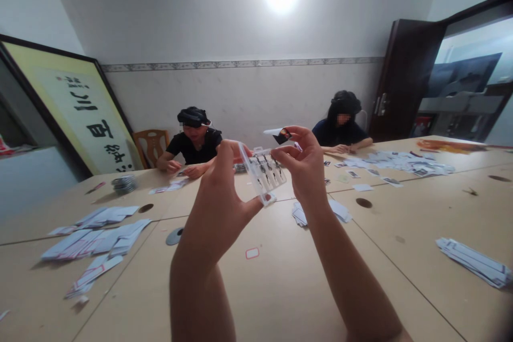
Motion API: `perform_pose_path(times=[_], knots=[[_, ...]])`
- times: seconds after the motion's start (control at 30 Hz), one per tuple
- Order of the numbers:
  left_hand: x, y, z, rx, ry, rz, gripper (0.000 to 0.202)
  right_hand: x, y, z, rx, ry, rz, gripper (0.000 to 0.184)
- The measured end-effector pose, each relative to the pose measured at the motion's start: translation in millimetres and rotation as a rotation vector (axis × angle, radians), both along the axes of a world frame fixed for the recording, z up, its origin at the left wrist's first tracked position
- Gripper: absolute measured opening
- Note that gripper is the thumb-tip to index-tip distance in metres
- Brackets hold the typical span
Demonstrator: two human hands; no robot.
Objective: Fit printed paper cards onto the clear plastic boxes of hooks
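Note:
In mid-air above the table, my left hand [218, 197] grips a clear plastic case [260, 181] by its edge, fingers behind it and thumb at the bottom. The lid stands open, and several small dark pieces lie in a row of white slots inside. At the case's upper right, my right hand [306, 163] has its thumb against the contents. Its curled index finger is by a white pen-shaped thing [273, 131] and a small black piece [282, 137]; I cannot tell whether these two are joined.
Stacks of white cards [96, 240] lie at the left, and another card bundle [473, 262] at the right. A grey disc [174, 236] and a red-edged label [252, 253] lie nearer. Across the table [280, 299] two people sit, handling small items beside scattered cards [396, 163].

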State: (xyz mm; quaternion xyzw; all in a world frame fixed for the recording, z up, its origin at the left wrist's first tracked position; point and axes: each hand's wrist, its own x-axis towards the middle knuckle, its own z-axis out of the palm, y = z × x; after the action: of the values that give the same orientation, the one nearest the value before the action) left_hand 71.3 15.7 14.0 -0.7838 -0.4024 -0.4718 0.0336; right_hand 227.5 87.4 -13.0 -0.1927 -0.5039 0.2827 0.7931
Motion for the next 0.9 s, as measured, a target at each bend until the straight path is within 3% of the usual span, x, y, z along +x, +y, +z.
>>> perform_pose_path(times=[0.27, 0.9], knots=[[-0.2, 0.4, -0.5, -0.022, -0.022, -0.011, 0.051, 1.5, 1.0, -2.4, 0.021, -0.108, -0.062, 0.042], [1.3, -1.2, -0.1, -0.024, -0.023, -0.008, 0.051, -1.5, 2.4, -1.2, 0.018, -0.009, 0.016, 0.044]])
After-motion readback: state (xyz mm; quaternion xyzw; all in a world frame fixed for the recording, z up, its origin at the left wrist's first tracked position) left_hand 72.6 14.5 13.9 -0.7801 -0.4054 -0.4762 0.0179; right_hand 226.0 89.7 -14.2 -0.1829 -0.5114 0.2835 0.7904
